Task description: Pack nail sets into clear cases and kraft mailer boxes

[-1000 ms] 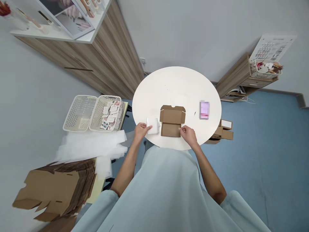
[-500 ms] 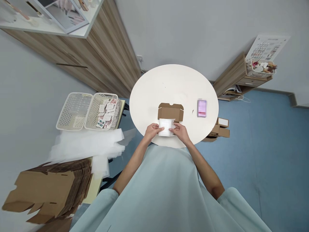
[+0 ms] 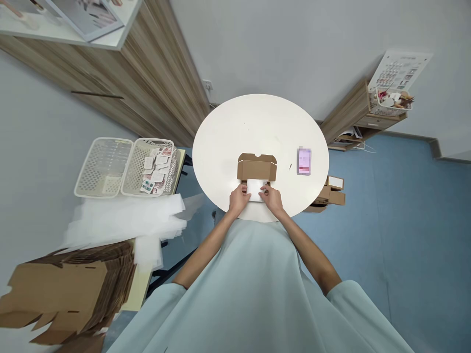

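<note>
A small brown cardboard box with its lid flap up stands near the front edge of the round white table. A packet wrapped in white foam sheet is at the box's opening, between my hands. My left hand pinches the packet's left side, thumb toward the middle. On the opposite side, my right hand holds the right edge between thumb and fingers. Both hands hide much of the box's lower part, so how deep the packet sits I cannot tell.
A phone with a blurred pink screen lies at the table's right. On the left are a white basket with small packets, white foam sheets and stacked flat cardboard. Several small boxes sit beyond the table's right edge.
The foam-wrapped packet has moved from in front of the box to its opening. Both hands have shifted with it, my left hand closing in from the left. The view has shifted slightly.
</note>
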`<state>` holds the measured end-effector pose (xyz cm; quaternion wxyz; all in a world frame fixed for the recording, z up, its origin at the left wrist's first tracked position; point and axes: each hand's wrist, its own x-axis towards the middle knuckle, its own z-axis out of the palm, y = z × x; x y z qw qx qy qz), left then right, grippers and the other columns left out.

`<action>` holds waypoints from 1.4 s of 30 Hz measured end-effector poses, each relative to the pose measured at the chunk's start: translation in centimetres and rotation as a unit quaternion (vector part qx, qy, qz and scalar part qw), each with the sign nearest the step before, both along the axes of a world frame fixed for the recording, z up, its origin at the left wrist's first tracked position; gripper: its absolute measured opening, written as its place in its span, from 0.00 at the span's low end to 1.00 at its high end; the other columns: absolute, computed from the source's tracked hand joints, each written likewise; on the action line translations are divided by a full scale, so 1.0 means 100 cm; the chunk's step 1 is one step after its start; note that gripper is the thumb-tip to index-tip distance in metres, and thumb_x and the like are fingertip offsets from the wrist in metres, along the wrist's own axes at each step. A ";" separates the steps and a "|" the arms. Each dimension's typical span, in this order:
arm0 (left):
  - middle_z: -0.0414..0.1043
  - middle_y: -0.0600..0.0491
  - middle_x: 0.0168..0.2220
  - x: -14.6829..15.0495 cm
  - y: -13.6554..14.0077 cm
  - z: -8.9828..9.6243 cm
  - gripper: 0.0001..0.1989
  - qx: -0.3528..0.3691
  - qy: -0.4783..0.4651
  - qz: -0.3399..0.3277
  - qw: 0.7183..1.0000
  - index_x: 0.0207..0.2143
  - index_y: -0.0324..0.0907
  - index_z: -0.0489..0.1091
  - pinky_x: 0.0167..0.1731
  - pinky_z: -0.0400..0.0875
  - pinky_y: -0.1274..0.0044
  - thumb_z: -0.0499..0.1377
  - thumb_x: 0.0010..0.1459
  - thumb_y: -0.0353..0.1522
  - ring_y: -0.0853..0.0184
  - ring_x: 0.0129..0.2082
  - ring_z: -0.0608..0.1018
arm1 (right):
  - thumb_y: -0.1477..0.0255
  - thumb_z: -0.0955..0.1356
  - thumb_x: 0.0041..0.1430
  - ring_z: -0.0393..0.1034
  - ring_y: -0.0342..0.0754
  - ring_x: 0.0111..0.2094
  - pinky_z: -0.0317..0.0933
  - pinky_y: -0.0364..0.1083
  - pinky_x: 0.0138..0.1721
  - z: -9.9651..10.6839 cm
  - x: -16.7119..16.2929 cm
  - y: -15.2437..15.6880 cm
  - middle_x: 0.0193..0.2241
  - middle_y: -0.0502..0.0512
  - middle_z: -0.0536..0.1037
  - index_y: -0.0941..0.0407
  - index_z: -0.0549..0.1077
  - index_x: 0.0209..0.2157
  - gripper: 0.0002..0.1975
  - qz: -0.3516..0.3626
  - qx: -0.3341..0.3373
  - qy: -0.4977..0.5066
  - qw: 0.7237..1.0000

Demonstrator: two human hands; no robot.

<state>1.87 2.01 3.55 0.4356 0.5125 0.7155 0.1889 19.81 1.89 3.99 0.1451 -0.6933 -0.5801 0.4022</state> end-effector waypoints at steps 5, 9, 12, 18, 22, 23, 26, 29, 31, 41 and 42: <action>0.81 0.45 0.47 0.005 -0.007 -0.010 0.12 0.008 0.054 -0.048 0.997 0.48 0.42 0.76 0.51 0.75 0.67 0.64 0.61 0.28 0.57 0.44 0.83 | 0.76 0.71 0.66 0.80 0.52 0.43 0.67 0.46 0.49 -0.004 -0.003 0.004 0.39 0.57 0.84 0.56 0.78 0.53 0.14 0.053 -0.004 -0.052 0.997; 0.78 0.41 0.52 0.007 -0.011 -0.017 0.15 0.031 0.094 -0.100 0.990 0.51 0.40 0.76 0.55 0.72 0.65 0.62 0.61 0.27 0.52 0.50 0.81 | 0.77 0.69 0.68 0.78 0.55 0.47 0.65 0.47 0.49 -0.007 -0.008 0.003 0.44 0.61 0.83 0.58 0.78 0.52 0.12 0.116 0.001 -0.101 0.988; 0.75 0.41 0.56 0.010 -0.013 -0.018 0.16 0.037 0.116 -0.131 0.984 0.51 0.41 0.77 0.57 0.71 0.64 0.60 0.61 0.26 0.51 0.53 0.80 | 0.78 0.67 0.69 0.77 0.55 0.46 0.64 0.47 0.46 -0.010 -0.014 0.000 0.49 0.65 0.80 0.59 0.77 0.47 0.08 0.155 -0.008 -0.145 0.977; 0.74 0.42 0.54 0.009 -0.013 -0.003 0.12 0.045 0.113 -0.145 0.982 0.46 0.43 0.77 0.56 0.72 0.64 0.58 0.62 0.27 0.51 0.52 0.79 | 0.77 0.65 0.70 0.76 0.52 0.43 0.65 0.46 0.45 0.001 -0.017 -0.002 0.54 0.65 0.77 0.58 0.77 0.46 0.09 0.183 -0.009 -0.168 0.968; 0.71 0.40 0.57 -0.014 0.000 0.012 0.15 0.159 0.087 -0.048 0.982 0.55 0.42 0.72 0.62 0.68 0.63 0.56 0.68 0.32 0.51 0.60 0.74 | 0.68 0.62 0.75 0.75 0.54 0.50 0.66 0.49 0.53 0.022 0.008 0.009 0.51 0.63 0.79 0.56 0.76 0.52 0.14 0.066 0.108 -0.087 0.988; 0.69 0.39 0.60 -0.020 0.007 0.015 0.18 0.180 0.078 -0.015 0.980 0.58 0.41 0.70 0.64 0.67 0.62 0.57 0.68 0.33 0.51 0.62 0.72 | 0.64 0.62 0.75 0.75 0.55 0.52 0.67 0.50 0.55 0.025 0.016 0.014 0.52 0.64 0.79 0.57 0.74 0.55 0.16 0.020 0.138 -0.068 0.988; 0.60 0.36 0.70 -0.037 0.031 0.019 0.32 0.168 0.018 0.054 0.984 0.69 0.40 0.59 0.67 0.65 0.61 0.62 0.65 0.33 0.51 0.69 0.67 | 0.60 0.67 0.71 0.71 0.59 0.60 0.66 0.55 0.61 0.027 0.034 0.034 0.61 0.70 0.74 0.59 0.66 0.65 0.28 -0.068 0.159 -0.008 0.985; 0.55 0.36 0.74 -0.043 0.055 0.017 0.39 0.100 -0.091 0.088 0.987 0.74 0.40 0.51 0.66 0.67 0.63 0.62 0.64 0.31 0.52 0.69 0.69 | 0.60 0.69 0.68 0.71 0.58 0.63 0.66 0.56 0.63 0.020 0.037 0.052 0.65 0.71 0.72 0.59 0.62 0.69 0.34 -0.091 0.106 0.088 0.986; 0.54 0.35 0.74 -0.042 0.064 0.016 0.41 0.071 -0.148 0.091 0.982 0.75 0.40 0.50 0.65 0.68 0.63 0.62 0.64 0.30 0.52 0.68 0.70 | 0.60 0.70 0.67 0.73 0.57 0.62 0.67 0.55 0.62 0.015 0.034 0.060 0.65 0.70 0.72 0.58 0.61 0.69 0.35 -0.099 0.078 0.133 0.983; 0.60 0.33 0.72 -0.043 0.073 0.021 0.42 0.051 -0.181 0.075 0.979 0.75 0.40 0.53 0.63 0.71 0.60 0.64 0.61 0.28 0.53 0.59 0.79 | 0.60 0.72 0.65 0.76 0.55 0.57 0.70 0.54 0.60 0.019 0.028 0.071 0.63 0.68 0.75 0.59 0.62 0.70 0.37 -0.097 0.039 0.166 0.981; 0.60 0.34 0.72 -0.043 0.073 0.021 0.42 0.056 -0.183 0.073 0.979 0.74 0.41 0.53 0.62 0.71 0.60 0.64 0.60 0.28 0.53 0.58 0.79 | 0.60 0.72 0.65 0.76 0.55 0.57 0.70 0.55 0.60 0.020 0.028 0.072 0.62 0.68 0.76 0.58 0.63 0.70 0.37 -0.092 0.046 0.171 0.980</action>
